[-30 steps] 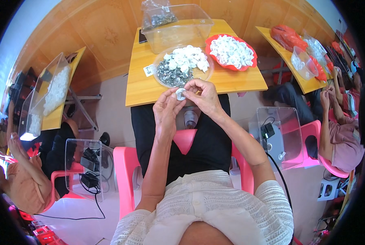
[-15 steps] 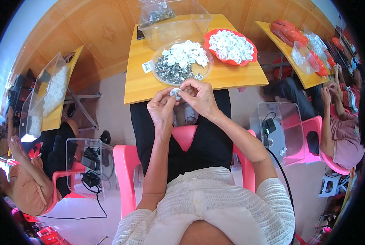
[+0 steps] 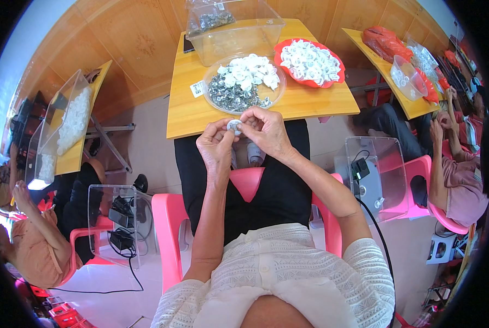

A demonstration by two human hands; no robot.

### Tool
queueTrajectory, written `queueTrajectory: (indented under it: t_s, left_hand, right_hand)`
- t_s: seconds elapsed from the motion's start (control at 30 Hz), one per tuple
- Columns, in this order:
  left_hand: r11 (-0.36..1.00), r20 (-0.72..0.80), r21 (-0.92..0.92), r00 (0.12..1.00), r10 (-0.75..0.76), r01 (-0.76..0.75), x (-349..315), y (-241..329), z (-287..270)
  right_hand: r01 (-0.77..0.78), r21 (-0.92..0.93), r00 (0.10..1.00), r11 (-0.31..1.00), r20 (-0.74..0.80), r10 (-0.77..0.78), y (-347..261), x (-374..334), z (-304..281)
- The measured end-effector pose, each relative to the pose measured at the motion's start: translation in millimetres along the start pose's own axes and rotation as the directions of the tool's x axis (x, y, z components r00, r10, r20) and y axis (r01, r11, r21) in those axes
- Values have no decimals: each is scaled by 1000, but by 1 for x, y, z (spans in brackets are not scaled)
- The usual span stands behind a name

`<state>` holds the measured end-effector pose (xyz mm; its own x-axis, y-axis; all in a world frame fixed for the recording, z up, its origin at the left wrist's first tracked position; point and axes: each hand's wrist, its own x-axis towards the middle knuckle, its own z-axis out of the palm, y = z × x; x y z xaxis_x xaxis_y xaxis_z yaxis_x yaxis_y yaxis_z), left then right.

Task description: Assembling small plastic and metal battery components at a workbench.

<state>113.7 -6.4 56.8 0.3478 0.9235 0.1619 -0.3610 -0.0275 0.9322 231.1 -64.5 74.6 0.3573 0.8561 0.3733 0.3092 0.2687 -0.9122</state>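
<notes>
A small round white plastic part (image 3: 234, 126) is pinched between my two hands, just off the table's front edge. My left hand (image 3: 217, 141) grips its left side with thumb and fingers. On its right side, the thumb and fingertips of my right hand (image 3: 266, 131) press against it; whether they also hold a small metal piece is hidden. Beyond my hands, a round clear tray (image 3: 207, 97) holds small metal pieces (image 3: 228, 98) and a heap of white parts (image 3: 255, 71). A red scalloped dish (image 3: 340, 68) full of similar white parts stands to its right.
At the back of the yellow table (image 3: 321, 104) sits a clear plastic bin (image 3: 244, 41) with a bag of metal pieces. Clear boxes with black adapters (image 3: 121, 240) stand on both sides. People work at side tables left and right. A black cable (image 3: 381, 235) runs past my right arm.
My hands stay at nearly the same place, with the white part still between them. At the left, a co-worker's hands have shifted slightly.
</notes>
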Motion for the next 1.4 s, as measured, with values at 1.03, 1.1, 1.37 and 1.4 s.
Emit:
queueTrajectory:
  t_s: [1.03, 1.1, 1.37, 1.4]
  left_hand:
    - [977, 196, 204, 976, -99, 58, 37, 4, 25]
    - [965, 225, 257, 969, -103, 43, 44, -1, 29]
    - [964, 369, 206, 899, -238, 170, 56, -12, 26]
    - [964, 392, 194, 887, -245, 181, 57, -11, 25]
  right_hand:
    - [-52, 45, 989, 998, -136, 57, 17, 12, -19]
    - [-71, 14, 984, 997, -165, 72, 16, 13, -23]
    - [-185, 3, 959, 983, -217, 182, 25, 15, -32]
    - [-187, -4, 955, 982, -234, 181, 27, 15, -33]
